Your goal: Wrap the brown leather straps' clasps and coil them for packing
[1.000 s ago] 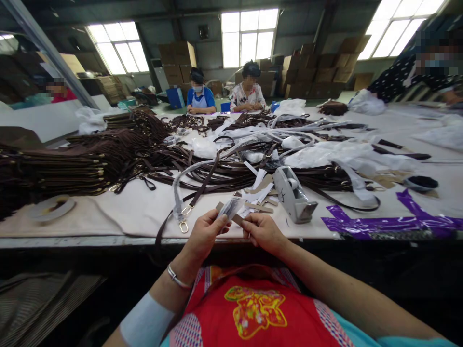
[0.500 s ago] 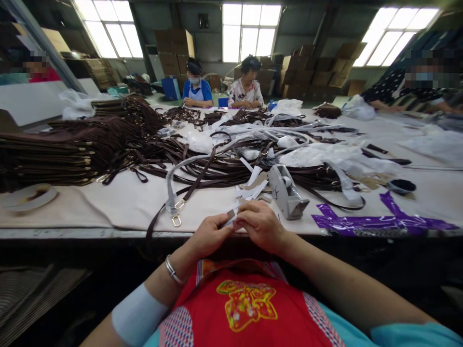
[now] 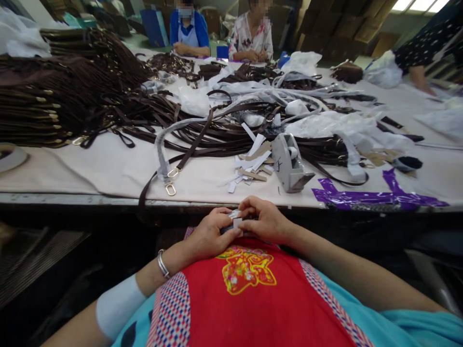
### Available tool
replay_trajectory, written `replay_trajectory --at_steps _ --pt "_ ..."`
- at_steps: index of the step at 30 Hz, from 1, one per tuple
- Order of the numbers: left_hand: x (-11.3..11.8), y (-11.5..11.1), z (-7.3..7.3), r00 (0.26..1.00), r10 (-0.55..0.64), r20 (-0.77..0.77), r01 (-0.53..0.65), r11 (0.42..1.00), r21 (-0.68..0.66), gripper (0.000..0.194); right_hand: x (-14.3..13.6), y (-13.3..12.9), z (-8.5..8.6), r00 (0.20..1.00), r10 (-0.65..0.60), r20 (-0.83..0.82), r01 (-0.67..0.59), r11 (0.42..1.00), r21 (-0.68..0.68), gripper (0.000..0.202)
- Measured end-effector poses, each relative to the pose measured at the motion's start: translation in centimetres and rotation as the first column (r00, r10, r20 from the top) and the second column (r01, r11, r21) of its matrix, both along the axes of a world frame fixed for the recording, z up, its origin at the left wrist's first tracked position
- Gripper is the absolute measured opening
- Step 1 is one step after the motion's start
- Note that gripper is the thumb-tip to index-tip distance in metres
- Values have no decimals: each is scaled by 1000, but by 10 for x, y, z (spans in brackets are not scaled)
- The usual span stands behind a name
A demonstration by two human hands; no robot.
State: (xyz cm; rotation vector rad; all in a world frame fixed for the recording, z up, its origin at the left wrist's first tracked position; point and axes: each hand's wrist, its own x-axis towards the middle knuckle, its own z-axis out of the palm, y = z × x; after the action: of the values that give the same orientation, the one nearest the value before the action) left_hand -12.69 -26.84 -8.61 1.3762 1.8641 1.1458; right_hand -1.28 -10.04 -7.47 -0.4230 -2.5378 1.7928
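My left hand (image 3: 213,232) and my right hand (image 3: 267,222) meet just off the table's near edge, above the red apron. Their fingers are closed together on a small white paper strip (image 3: 237,223). Something greyish and shiny, perhaps plastic film, shows beside the strip between the fingers; its full shape is hidden. On the table beyond lies a loose heap of white and tan paper strips (image 3: 255,161). A grey tape dispenser (image 3: 289,166) stands right of that heap. Left of it, a brown strap (image 3: 197,140) ends in gold-coloured rings.
Many brown straps (image 3: 155,113) and crumpled white wrapping (image 3: 325,127) cover the table's middle. Brown leather pieces (image 3: 32,115) are stacked at the left. Purple tape (image 3: 372,195) is stuck along the right front edge (image 3: 90,197). Several people work across the table.
My view has tilted downward, so the table sits higher in the picture. Both hands have drawn back from over the table edge toward the apron, still closed together on the small piece.
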Motion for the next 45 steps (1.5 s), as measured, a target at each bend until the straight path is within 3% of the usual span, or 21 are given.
replay_trajectory --at_steps 2,6,11,13,17,20,26,29,33,35,38,41,45 --pt "3 1 0 998 -59 20 58 998 35 15 1 5 3 995 98 29 -97 995 -32 21" --pt "5 3 0 995 -103 5 103 993 50 17 -2 15 13 952 301 62 -307 941 146 14" --pt "7 4 -3 990 -115 -78 119 992 39 18 -11 14 23 865 493 93 -480 760 438 16" --pt "8 6 -4 986 -132 -101 136 990 38 18 -13 13 24 843 520 136 -515 708 483 16" --pt "11 8 -5 987 -132 -87 137 989 54 16 -13 13 19 829 529 182 -552 724 413 15" --pt "11 7 -7 986 -145 -83 148 988 40 17 -11 14 16 830 527 181 -552 734 396 16" --pt "10 8 -10 993 -115 -15 115 993 15 15 -6 8 14 843 523 126 -511 704 493 16" --pt "9 9 -10 992 -113 -63 114 993 8 15 -5 3 12 858 497 127 -454 620 639 13" --pt "8 9 -14 992 -91 -90 80 990 -120 16 0 -1 4 852 514 99 -346 412 843 15" --pt "8 9 -18 996 -80 -31 73 981 -178 21 3 -1 0 842 538 44 -267 345 900 18" --pt "8 10 -21 996 -30 84 48 974 -223 27 8 3 -4 819 573 -35 -185 321 929 24" --pt "8 10 -20 976 59 208 -8 971 -239 28 13 8 -5 783 619 -60 -185 324 928 22" --pt "5 9 -15 894 110 435 -36 984 -174 24 18 13 -2 762 643 -82 -155 304 940 23"
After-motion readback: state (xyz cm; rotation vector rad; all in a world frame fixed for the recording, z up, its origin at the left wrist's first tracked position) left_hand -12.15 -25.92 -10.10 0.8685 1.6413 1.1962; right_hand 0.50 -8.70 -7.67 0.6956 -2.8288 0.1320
